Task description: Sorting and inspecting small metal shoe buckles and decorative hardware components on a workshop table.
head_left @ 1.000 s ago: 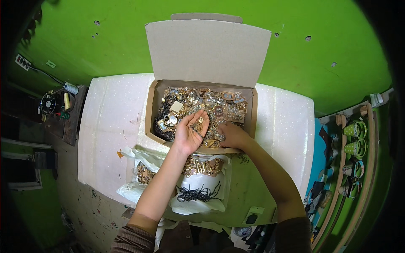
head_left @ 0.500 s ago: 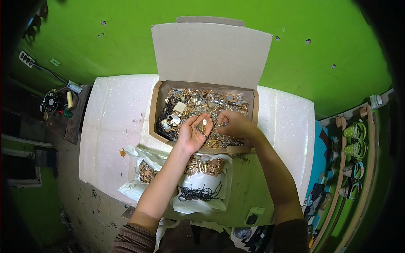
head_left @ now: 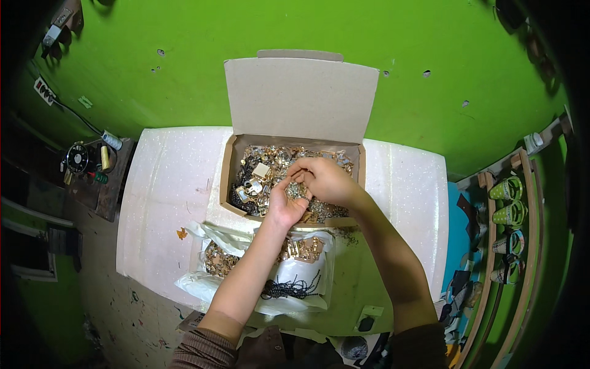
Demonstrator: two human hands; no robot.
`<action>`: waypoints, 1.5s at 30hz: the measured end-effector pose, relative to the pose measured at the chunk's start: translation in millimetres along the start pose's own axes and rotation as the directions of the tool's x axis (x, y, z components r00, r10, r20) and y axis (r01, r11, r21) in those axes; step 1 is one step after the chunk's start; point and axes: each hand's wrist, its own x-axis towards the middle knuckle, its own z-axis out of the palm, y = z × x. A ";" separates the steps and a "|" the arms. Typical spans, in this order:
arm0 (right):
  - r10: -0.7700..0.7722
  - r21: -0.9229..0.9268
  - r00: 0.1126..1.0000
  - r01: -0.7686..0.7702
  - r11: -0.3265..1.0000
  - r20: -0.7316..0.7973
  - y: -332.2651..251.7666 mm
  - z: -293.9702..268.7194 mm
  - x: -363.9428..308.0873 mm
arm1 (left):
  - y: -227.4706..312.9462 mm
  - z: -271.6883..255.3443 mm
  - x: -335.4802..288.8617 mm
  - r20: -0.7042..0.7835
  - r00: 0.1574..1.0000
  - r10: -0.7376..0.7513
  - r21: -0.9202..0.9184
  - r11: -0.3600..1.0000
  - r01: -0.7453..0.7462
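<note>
A cardboard box [head_left: 361, 165] with its lid [head_left: 301, 98] raised holds a heap of gold and silver metal trinkets and chains [head_left: 276, 154]. Dark beaded strands [head_left: 243, 169] lie along its left side. Over the box, my left hand [head_left: 287, 204] is palm up and cupped, fingers curled. My right hand [head_left: 326, 180] bends over it from the right, its fingertips pinched together and meeting the left fingers. Whatever small thing lies between the hands is largely hidden by the right hand.
Nearer me, white paper-lined trays [head_left: 206, 286] hold gold-toned pieces [head_left: 221, 259] and black beaded strands [head_left: 289, 288]. A sparkly white table top [head_left: 166, 203] lies beneath. Shelves with small green dotted shoes [head_left: 509, 189] stand at right; a small side table [head_left: 101, 187] at left.
My right hand has moved left and closed in over the left palm, covering the strand visible there earlier. The whole view has shifted slightly.
</note>
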 end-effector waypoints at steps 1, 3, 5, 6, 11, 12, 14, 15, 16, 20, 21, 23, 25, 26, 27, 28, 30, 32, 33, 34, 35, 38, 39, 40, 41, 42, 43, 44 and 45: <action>0.003 -0.006 1.000 -0.003 1.000 -0.009 5.9 -0.1 -1.8 | -3.1 3.6 -0.3 0.008 1.000 -0.008 0.003 1.000 0.008; 0.102 0.356 0.994 -0.086 0.931 -0.027 13.1 -0.6 -5.9 | -6.9 10.3 -3.3 -0.078 0.997 -0.022 -0.073 0.997 0.016; 0.161 0.564 0.983 -0.084 0.821 -0.089 10.0 -3.8 -15.5 | -4.8 5.9 -4.5 -0.003 0.998 -0.059 -0.181 0.982 0.058; 0.232 0.745 0.965 -0.065 0.664 -0.123 7.9 -3.2 -20.7 | -3.3 2.3 -6.7 0.067 0.994 -0.087 -0.289 0.952 0.103; 0.501 0.953 0.816 0.192 0.232 -0.287 21.4 32.4 -66.7 | -5.6 11.0 -43.8 0.141 0.990 -0.029 -0.319 0.945 0.073; 0.533 0.964 0.809 0.154 0.216 -0.248 16.7 44.6 -75.5 | -5.4 10.2 -54.5 0.165 0.986 -0.034 -0.345 0.934 0.090; 0.561 0.974 0.801 0.120 0.195 -0.211 9.9 72.5 -91.3 | -3.1 5.9 -74.8 0.196 0.980 -0.029 -0.377 0.920 0.102; 0.492 0.981 0.860 0.049 0.187 -0.137 8.6 87.7 -97.9 | -1.0 2.7 -85.1 0.227 0.974 -0.021 -0.413 0.903 0.116; 0.421 0.982 0.905 -0.023 0.186 -0.059 5.5 99.3 -101.5 | 1.4 -7.2 -90.1 0.231 0.973 0.022 -0.415 0.906 0.078; 0.383 0.930 0.923 -0.114 0.349 -0.031 -16.0 141.2 -104.8 | 15.3 -51.3 -121.0 0.294 0.947 0.132 -0.412 0.911 0.001; 0.383 0.933 0.924 -0.129 0.336 -0.010 -17.8 148.3 -104.9 | 17.4 -60.5 -128.3 0.277 0.950 0.144 -0.417 0.909 -0.016; 0.335 0.823 0.940 -0.140 0.550 -0.063 -20.9 165.3 -105.9 | 23.5 -78.8 -141.5 0.221 0.954 0.203 -0.464 0.882 -0.080; 0.327 0.837 0.943 -0.134 0.531 -0.056 -26.0 182.0 -103.4 | 32.9 -103.8 -149.1 0.186 0.962 0.199 -0.503 0.861 -0.081; 0.350 0.854 0.937 -0.166 0.494 -0.021 -32.0 194.5 -104.2 | 37.9 -117.1 -155.5 0.171 0.958 0.229 -0.480 0.869 -0.122; 0.369 0.863 0.929 -0.193 0.466 0.009 -36.0 200.3 -104.1 | 39.6 -123.2 -158.2 0.168 0.952 0.257 -0.460 0.874 -0.155; 0.373 0.865 0.928 -0.196 0.462 0.012 -36.0 209.9 -105.4 | 42.1 -129.5 -163.7 0.134 0.953 0.271 -0.419 0.887 -0.194; 0.364 0.848 0.931 -0.217 0.483 0.031 -37.8 228.1 -108.2 | 49.5 -141.2 -172.8 0.120 0.955 0.272 -0.411 0.889 -0.201; 0.323 0.803 0.946 -0.219 0.555 0.035 -44.6 233.6 -111.0 | 55.6 -148.8 -177.4 0.092 0.958 0.272 -0.375 0.901 -0.220; 0.280 0.752 0.959 -0.213 0.623 0.040 -49.7 236.5 -113.1 | 57.7 -147.6 -181.7 0.088 0.960 0.266 -0.376 0.901 -0.215; 0.288 0.781 0.957 -0.197 0.592 0.024 -48.7 243.6 -113.4 | 59.9 -146.0 -185.8 0.099 0.965 0.242 -0.352 0.916 -0.194; 0.295 0.781 0.955 -0.202 0.591 0.023 -48.6 248.3 -114.1 | 62.5 -145.6 -187.8 0.110 0.970 0.217 -0.326 0.930 -0.171; 0.348 0.707 0.937 -0.220 0.672 -0.040 -57.5 256.2 -113.7 | 73.0 -148.7 -191.2 0.109 0.982 0.156 -0.285 0.951 -0.120; 0.354 0.707 0.934 -0.224 0.671 -0.041 -60.2 258.3 -112.7 | 73.5 -150.2 -192.1 0.119 0.986 0.116 -0.275 0.958 -0.080; 0.367 0.747 0.929 -0.208 0.631 -0.051 -62.8 260.9 -111.3 | 73.5 -151.0 -195.2 0.082 0.992 0.096 -0.283 0.957 -0.070; 0.380 0.785 0.923 -0.191 0.590 -0.061 -65.7 264.5 -110.1 | 73.9 -156.1 -198.9 0.079 0.993 0.091 -0.284 0.957 -0.066; 0.372 0.801 0.924 -0.160 0.577 -0.084 -69.4 267.2 -107.2 | 74.2 -159.9 -202.4 0.092 0.994 0.064 -0.214 0.976 -0.043; 0.374 0.800 0.924 -0.159 0.578 -0.086 -73.2 267.9 -105.1 | 74.4 -163.0 -204.6 0.103 0.994 0.035 -0.143 0.990 -0.020; 0.368 0.794 0.924 -0.147 0.589 -0.101 -77.4 267.1 -103.8 | 73.6 -165.2 -205.3 0.046 0.998 0.041 -0.148 0.988 -0.033; 0.363 0.789 0.925 -0.136 0.599 -0.115 -82.9 267.4 -103.3 | 76.3 -169.7 -206.5 0.046 0.998 0.038 -0.147 0.989 -0.030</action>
